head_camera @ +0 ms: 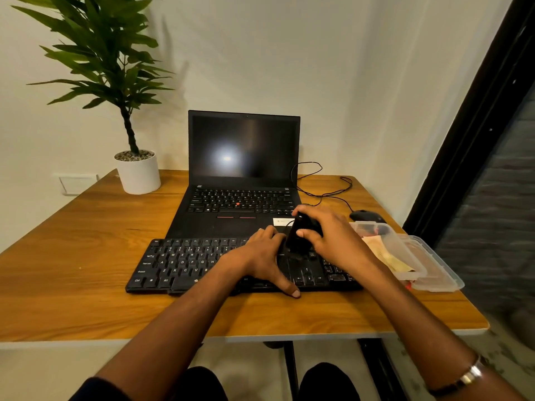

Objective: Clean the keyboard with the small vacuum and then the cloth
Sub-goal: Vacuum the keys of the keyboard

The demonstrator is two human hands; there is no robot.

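Nearest us, two bare forearms reach over the edge of a wooden table (86, 227); our left hand (260, 256) rests on the black keyboard (179, 264), fingers relaxed and flat on the keys, thumb reaching over its near edge; our right hand (330, 238) grasps the small black vacuum (299, 235), fingers curled round it, holding it upright on the keyboard's right part; just right of the keyboard sits a clear plastic container (417, 256) holding something yellowish, too blurred to name; beyond it, a black mouse (366, 216) with its cable; behind the keyboard, an open laptop (243, 169), screen dark; far left, a potted plant (136, 169) against the wall.
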